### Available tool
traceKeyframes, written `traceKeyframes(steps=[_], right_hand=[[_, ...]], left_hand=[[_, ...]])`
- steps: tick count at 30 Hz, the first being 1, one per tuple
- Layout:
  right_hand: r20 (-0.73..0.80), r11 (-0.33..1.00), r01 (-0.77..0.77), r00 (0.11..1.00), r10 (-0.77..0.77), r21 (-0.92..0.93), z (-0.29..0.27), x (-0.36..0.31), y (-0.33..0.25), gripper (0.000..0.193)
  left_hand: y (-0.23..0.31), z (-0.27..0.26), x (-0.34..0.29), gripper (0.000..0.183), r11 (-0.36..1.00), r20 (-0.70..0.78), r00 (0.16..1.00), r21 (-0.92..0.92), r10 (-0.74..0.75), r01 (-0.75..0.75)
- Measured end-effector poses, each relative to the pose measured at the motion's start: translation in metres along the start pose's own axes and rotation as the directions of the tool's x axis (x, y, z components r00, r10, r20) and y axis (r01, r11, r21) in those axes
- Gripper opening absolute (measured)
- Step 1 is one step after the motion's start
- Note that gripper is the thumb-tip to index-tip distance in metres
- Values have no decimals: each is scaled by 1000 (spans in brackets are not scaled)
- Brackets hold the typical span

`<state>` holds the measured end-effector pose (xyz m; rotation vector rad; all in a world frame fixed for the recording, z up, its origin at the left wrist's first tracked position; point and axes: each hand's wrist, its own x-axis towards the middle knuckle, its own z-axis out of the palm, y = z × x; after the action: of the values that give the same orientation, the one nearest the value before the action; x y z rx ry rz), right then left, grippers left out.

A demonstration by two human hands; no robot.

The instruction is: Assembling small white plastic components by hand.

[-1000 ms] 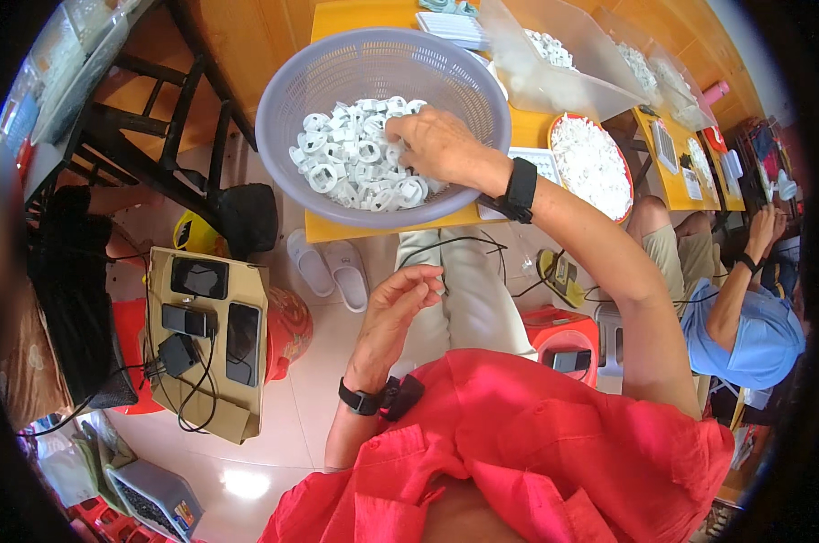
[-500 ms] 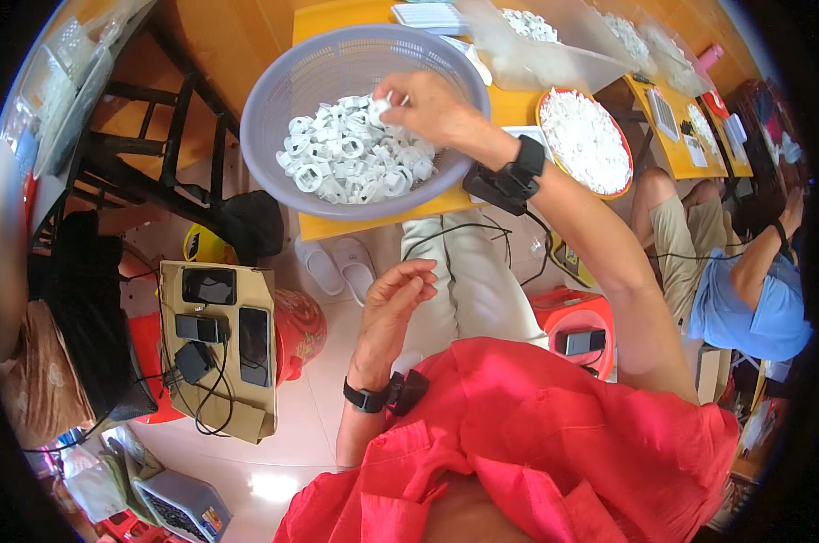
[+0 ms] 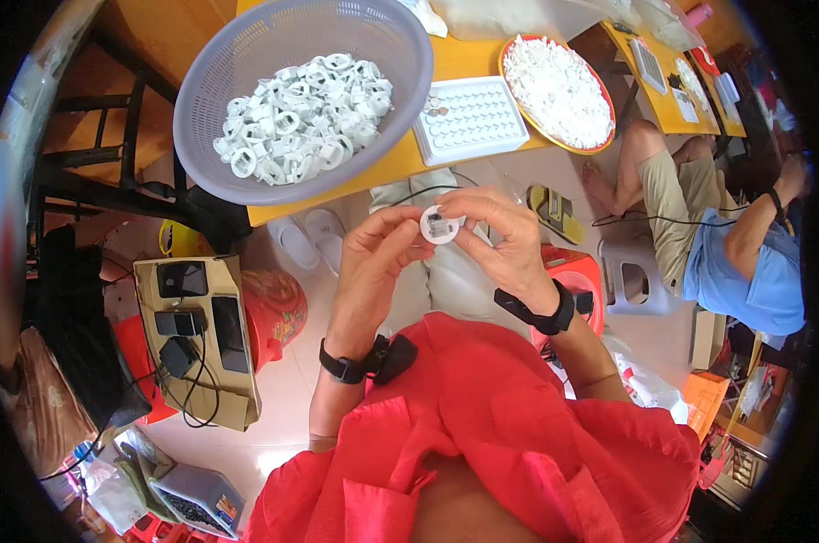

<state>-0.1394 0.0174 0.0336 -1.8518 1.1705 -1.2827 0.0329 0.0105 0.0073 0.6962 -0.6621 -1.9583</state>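
A small round white plastic part (image 3: 439,226) with a raised square centre is held between both hands above my lap. My left hand (image 3: 379,249) pinches its left edge with thumb and forefinger. My right hand (image 3: 501,237) grips it from the right and top, fingers curled round the rim. Beyond the hands, a grey-purple plastic basket (image 3: 409,90) on the yellow table holds a heap of similar white parts (image 3: 302,118). Right of the basket lies a white tray (image 3: 473,149) with rows of round cups and a few small pieces at its left end.
A red-rimmed plate (image 3: 611,127) heaped with small white pieces stands beside the tray. On the left, a cardboard box (image 3: 246,398) carries phones and cables. A red stool (image 3: 577,267) is by my right side. Another person in a blue shirt (image 3: 744,281) sits at far right.
My right hand has come from the basket to my lap with a white part and met my left hand, which now grips it too. The view has shifted, showing more of the tray.
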Motion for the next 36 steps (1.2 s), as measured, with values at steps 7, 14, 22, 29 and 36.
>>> traceKeyframes(steps=[7, 14, 22, 29, 36], right_hand=[[-95, 999, -5, 995, 9, 38, 2, -16, 20, 29], [-138, 978, -172, 972, 188, 118, -1, -16, 8, 36], [-146, 983, -141, 982, 123, -114, -3, -26, 15, 40], [-35, 986, -133, 991, 130, -102, -12, -19, 20, 41], [66, 979, -114, 990, 127, -172, -16, -15, 23, 43]], left_hand=[[-12, 15, 6, 16, 995, -117, 993, 98, 2, 9], [-19, 20, 10, 12, 983, -199, 978, 180, 58, -22], [-26, 26, 13, 11, 964, -209, 975, 264, 76, -19], [-21, 22, 20, 24, 992, -150, 982, 35, -115, 121], [-38, 2, 29, 30, 970, 38, 976, -108, -214, 217]])
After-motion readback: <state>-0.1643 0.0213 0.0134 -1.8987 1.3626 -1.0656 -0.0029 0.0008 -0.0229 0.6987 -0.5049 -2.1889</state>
